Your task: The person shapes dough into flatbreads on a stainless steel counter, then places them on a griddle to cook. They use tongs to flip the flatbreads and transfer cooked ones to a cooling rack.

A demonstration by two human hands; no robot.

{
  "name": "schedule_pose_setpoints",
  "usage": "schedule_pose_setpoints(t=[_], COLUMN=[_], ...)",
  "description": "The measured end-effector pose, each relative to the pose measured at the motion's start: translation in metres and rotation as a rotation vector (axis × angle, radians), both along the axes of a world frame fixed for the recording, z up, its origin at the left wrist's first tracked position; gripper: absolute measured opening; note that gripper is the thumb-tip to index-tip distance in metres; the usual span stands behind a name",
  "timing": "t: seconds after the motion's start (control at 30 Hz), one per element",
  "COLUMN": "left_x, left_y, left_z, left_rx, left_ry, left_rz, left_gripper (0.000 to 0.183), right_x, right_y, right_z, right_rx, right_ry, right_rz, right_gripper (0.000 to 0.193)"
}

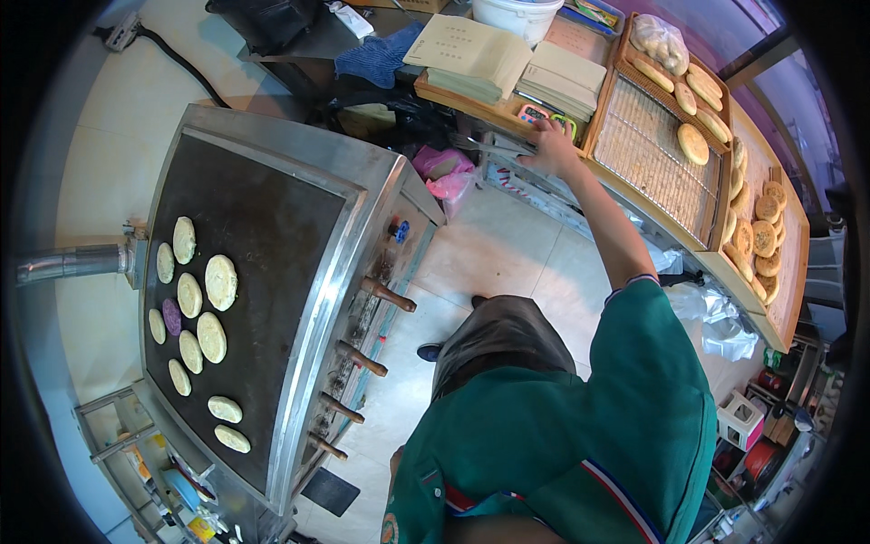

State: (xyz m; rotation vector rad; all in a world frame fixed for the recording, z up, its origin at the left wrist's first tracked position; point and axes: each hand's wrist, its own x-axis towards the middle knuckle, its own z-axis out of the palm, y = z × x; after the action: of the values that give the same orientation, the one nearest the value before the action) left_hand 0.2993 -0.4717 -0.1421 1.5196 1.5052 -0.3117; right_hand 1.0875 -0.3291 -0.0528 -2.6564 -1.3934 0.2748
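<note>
Reaching out with the right hand (550, 145), fingers spread open and flat, touching the small colourful timers (546, 119) on the table (634, 195) beside the wire rack (648, 154). Left hand out of sight. Pale dough rounds (201, 308) lying on the dark griddle (263, 263), well apart.

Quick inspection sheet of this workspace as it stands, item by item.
Surface: dark griddle plate, steel rim.
Job's things: pale flat cakes on the griddle's left part, one purple; browned cakes on wire rack.
Clutter: paper stacks, blue cloth, pink bag.
Hands: right hand at the counter edge by small timers; left not seen.
Cables: black cord on floor.
Surroundings: tiled floor, white bucket.
</note>
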Motion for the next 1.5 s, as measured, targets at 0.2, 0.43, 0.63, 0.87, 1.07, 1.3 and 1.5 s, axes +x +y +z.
schedule_pose_setpoints(t=[0.2, 0.43, 0.63, 0.87, 1.07, 1.3, 1.5], left_x=[0.01, 0.021, 0.116, 0.299, 0.339, 0.351, 0.375], left_y=[-0.018, -0.002, 0.092, 0.222, 0.241, 0.167, 0.045], left_z=[0.0, 0.022, -0.027, -0.133, -0.166, -0.154, -0.135], left_rx=[0.078, -0.015, 0.352, -0.019, 0.263, 0.21, 0.161], left_ry=[0.021, 0.144, -0.303, -0.685, -0.259, -0.339, -0.264], left_rz=[-0.08, -0.364, -0.141, 0.766, 1.09, 1.188, 1.178], left_gripper=[0.027, 0.021, 0.039, 0.039, 0.029, 0.026, 0.032], right_x=[-0.072, -0.194, -0.25, -0.218, -0.178, -0.116, -0.085], right_y=[-0.051, -0.154, -0.227, -0.29, -0.305, -0.249, -0.17], right_z=[-0.062, -0.132, -0.131, -0.11, -0.113, -0.151, -0.155], right_rx=[0.451, -0.071, -0.268, -0.292, -0.352, -0.18, -0.016], right_ry=[0.087, 0.634, 0.753, 0.561, 0.653, 1.015, 1.266], right_rz=[0.136, 0.103, 0.148, 0.095, -0.059, 0.113, 0.145], right_gripper=[0.056, 0.048, 0.045, 0.05, 0.052, 0.044, 0.037])
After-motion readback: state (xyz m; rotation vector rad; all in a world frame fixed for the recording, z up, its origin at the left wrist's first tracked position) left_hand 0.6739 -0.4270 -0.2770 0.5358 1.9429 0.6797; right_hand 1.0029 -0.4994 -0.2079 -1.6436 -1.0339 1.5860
